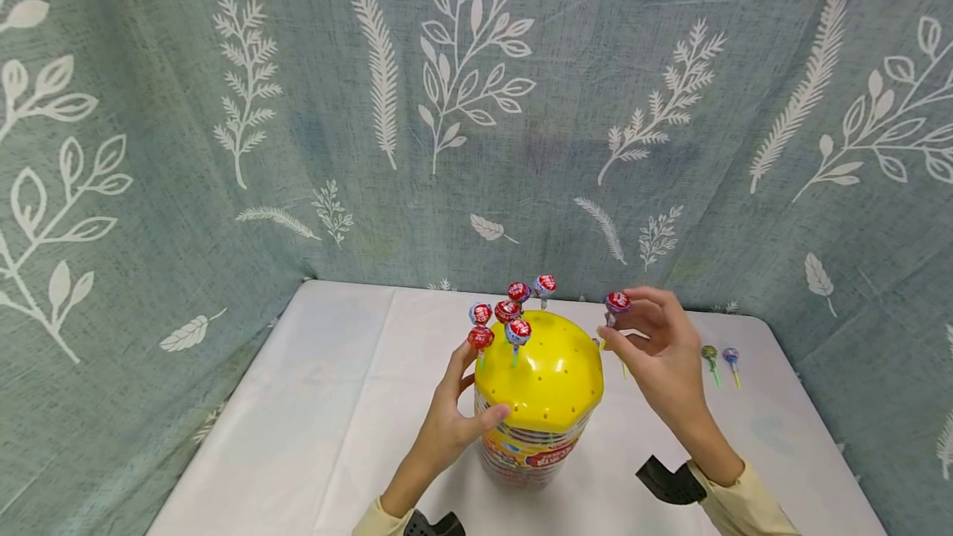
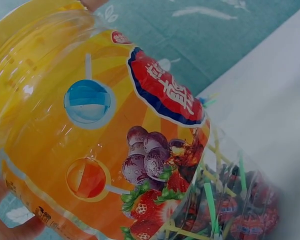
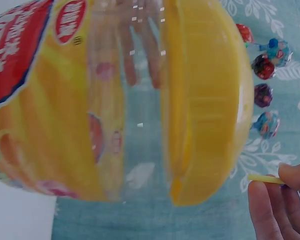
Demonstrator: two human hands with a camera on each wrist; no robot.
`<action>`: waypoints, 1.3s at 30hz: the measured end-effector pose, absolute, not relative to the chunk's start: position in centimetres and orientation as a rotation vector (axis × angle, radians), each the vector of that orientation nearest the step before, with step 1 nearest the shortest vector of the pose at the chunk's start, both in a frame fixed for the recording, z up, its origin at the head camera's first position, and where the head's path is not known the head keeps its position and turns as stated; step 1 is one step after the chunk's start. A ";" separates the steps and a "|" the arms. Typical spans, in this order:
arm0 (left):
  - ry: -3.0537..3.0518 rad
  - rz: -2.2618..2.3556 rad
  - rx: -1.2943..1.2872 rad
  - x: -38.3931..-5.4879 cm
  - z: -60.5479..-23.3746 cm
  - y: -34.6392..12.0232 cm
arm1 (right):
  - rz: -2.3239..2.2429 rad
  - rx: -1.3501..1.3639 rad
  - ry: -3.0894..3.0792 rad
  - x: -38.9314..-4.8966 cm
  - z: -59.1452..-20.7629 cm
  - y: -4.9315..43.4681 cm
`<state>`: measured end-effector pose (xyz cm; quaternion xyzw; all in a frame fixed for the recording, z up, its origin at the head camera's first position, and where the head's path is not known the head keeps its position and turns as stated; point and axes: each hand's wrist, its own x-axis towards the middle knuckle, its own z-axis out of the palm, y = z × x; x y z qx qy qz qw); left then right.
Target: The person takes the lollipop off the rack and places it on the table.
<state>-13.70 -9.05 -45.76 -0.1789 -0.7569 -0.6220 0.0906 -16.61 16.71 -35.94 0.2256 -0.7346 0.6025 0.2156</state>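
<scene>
A clear plastic jar (image 1: pixel 532 453) with a colourful label stands upright, capped by a domed yellow lid (image 1: pixel 554 383) dotted with small holes. Several wrapped lollipops (image 1: pixel 508 311) stand in the lid's far-left holes. My left hand (image 1: pixel 456 420) grips the jar's top from the left, thumb on the lid's near edge; its fingers (image 3: pixel 127 62) show through the clear neck in the right wrist view. To the lid's right, my right hand (image 1: pixel 670 354) pinches a red-and-purple lollipop (image 1: pixel 617 303) upright by its yellow stick (image 3: pixel 265 178), apart from the lid. More lollipops (image 2: pixel 227 207) fill the jar's lower part.
Green-wrapped (image 1: pixel 710 351) and blue-purple (image 1: pixel 731 355) lollipops lie on the white-covered table (image 1: pixel 298 420), right of my right hand. Another yellow stick (image 1: pixel 624 370) shows partly behind that hand. A leaf-patterned curtain (image 1: pixel 551 189) encloses the table's back and sides.
</scene>
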 end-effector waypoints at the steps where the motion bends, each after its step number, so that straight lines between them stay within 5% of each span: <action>1: -2.251 -1.851 -0.529 -13.7 -45.8 -9.0 | 1.666 0.616 -2.044 -16.6 -36.1 16.9; 17: -2.261 -1.840 -0.517 -13.6 -45.9 -9.1 | 1.597 0.472 -2.178 -15.1 -36.8 17.3; 39: -2.254 -1.844 -0.534 -13.7 -45.7 -9.0 | 1.755 0.257 -2.270 -17.3 -45.1 19.1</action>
